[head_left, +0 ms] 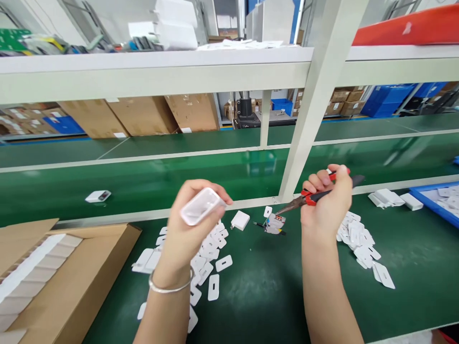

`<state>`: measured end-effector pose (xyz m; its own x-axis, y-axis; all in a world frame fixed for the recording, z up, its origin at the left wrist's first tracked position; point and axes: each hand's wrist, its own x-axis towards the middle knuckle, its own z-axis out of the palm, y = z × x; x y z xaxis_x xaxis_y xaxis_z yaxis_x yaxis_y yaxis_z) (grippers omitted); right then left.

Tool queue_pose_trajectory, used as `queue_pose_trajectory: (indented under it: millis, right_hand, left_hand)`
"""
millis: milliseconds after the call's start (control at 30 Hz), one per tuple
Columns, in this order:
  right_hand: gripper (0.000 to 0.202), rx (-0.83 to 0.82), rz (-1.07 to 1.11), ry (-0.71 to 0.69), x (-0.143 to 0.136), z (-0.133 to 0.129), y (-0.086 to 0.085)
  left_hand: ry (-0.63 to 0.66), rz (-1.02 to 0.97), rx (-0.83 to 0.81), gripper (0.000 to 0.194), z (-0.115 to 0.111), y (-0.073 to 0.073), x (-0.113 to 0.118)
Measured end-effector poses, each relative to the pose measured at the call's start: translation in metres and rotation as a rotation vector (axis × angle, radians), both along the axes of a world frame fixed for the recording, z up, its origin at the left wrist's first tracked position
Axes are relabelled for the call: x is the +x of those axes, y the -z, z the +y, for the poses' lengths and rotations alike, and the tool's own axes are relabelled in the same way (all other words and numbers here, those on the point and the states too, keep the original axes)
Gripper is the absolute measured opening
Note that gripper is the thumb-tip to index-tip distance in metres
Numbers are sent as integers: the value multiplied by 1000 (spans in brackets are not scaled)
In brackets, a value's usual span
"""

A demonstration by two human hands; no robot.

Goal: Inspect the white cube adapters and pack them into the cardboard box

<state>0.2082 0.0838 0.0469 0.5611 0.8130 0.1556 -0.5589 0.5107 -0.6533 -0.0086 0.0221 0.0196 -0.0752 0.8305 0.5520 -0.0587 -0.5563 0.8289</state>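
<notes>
A hollow white plastic charger housing (202, 206) is in my left hand (191, 224), its open end facing up toward me. My right hand (328, 196) grips long-nose pliers (308, 198) with red and black handles. Their tips point left and down and meet a small circuit assembly (274, 223) with yellow and dark parts; whether they clamp it cannot be made out. Left of that assembly, a white charger block (240, 220) rests on the green table. Below and behind my left hand lie several flat white cover plates (213, 287), each with a slot.
A cardboard box (103, 267) with white dividers stands at the left. More white plates (358, 239) and housings (386, 198) lie right, near a blue tray (433, 205). A post (311, 110) rises ahead under a shelf. One white charger (98, 196) sits on the green conveyor belt (143, 177).
</notes>
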Motion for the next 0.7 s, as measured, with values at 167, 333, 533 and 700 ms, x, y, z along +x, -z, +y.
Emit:
queue_pose_trajectory:
  millis: [167,333,533,700]
  right_hand:
    - [35,-63,-113,-172,-43,22,37]
    - [42,-225,-379,-423,-97,37,100]
    - [34,-97,-647,-725,-114,22,113]
    - [26,124,-820,-744,-103,9,94]
  left_hand:
    - [-247,-178,179,25,-18,-19,-23]
    - [-306,-210,168,25,-21,-23,-22]
    - [-283,-167,156,27,-17,-19,-20]
    - [-282,-104,140,27,-16,-17,-20]
